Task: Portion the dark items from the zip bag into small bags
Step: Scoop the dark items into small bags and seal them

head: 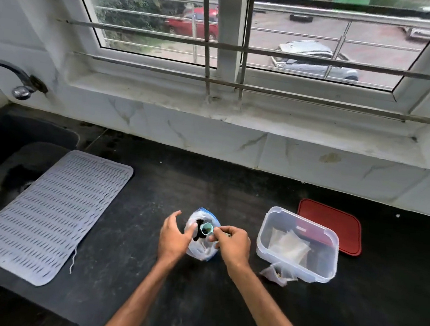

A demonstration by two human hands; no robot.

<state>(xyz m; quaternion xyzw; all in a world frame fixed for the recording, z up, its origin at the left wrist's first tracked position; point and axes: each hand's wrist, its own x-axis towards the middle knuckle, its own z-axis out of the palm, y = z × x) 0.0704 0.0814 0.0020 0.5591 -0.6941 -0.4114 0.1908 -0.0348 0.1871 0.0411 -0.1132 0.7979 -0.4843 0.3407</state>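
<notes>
A clear zip bag (200, 251) with a blue seal strip stands open on the black counter, dark items (198, 231) showing inside its mouth. My left hand (174, 234) rests against the bag's left side with its fingers spread. My right hand (232, 244) pinches a small teal scoop (207, 228) at the bag's opening. Right of the bag, a clear plastic container (330, 265) holds several small clear bags (288, 246). One small filled bag (278, 273) lies on the counter against the container's front.
A red lid (335, 223) lies behind the container. A grey ridged drying mat (52, 214) covers the counter's left part beside a dark sink (1, 167) with a tap (21, 89). A tiled wall and barred window stand behind.
</notes>
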